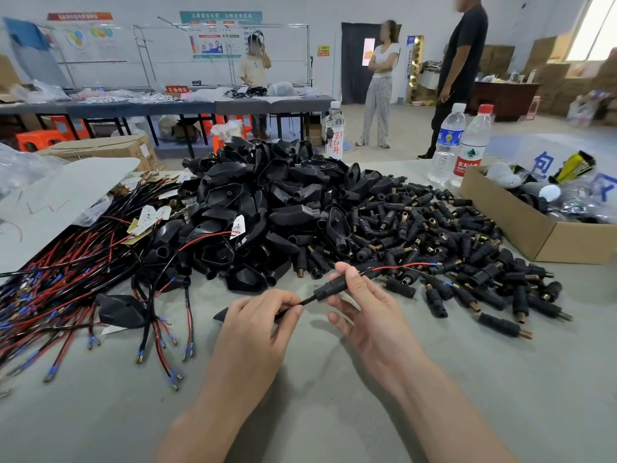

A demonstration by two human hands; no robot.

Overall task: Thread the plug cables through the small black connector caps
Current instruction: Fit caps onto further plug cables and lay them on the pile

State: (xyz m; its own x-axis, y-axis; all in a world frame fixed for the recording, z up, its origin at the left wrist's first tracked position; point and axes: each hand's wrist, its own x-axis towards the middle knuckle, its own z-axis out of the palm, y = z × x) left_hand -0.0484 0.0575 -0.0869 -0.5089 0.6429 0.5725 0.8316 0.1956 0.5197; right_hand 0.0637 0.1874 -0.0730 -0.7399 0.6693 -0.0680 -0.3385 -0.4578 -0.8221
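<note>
**One plug cable [305, 301], one connector cap [329, 287], held just in front of the heap of housings [267, 202].**
The left hand [257, 325] pinches the cable and the right hand [364, 305] pinches the cap in its fingers; the cap is probably best held still and the cable fed straight. Right of the heap: scores of loose caps [467, 262]. Left: uncounted cables [66, 289]. Behind: three bottles [447, 142].

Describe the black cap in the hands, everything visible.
The connector cap is a small black cylinder, matte plastic by its look. It lies tilted, raised above the grey table. The right hand pinches it; the left hand pinches the black cable entering its lower-left end. Thin red and black wires leave its upper-right end.
</note>
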